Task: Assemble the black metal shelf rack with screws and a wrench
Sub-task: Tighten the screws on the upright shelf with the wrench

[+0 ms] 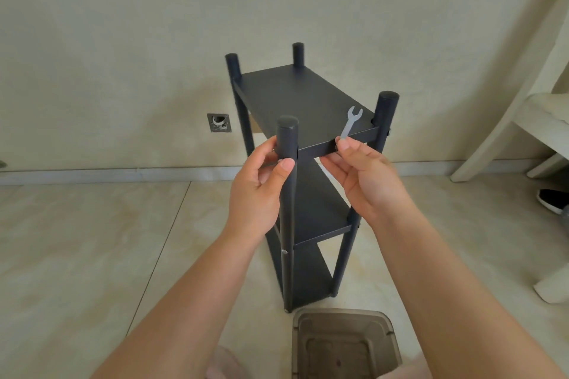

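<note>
Black shelf rack [303, 144] stands upright on the tiled floor [92, 240], 3 shelves fitted. Left hand [261, 188] grips its near-left post [288, 194]; right hand [363, 175] pinches a small wrench [350, 121] over the top shelf's [295, 101] front edge.

The matte black metal shelf rack [303, 138] is one flat black all over, posts and boards alike. The small flat wrench [350, 123] is pale silver-grey. The glossy tiled floor [92, 240] is cream with faint tan marbling and thin dark grout lines. The wall [154, 24] is plain beige. The near plastic bin [345, 344] is dull brown-grey. The shoe [554, 200] at far right is black with a white sole.
</note>
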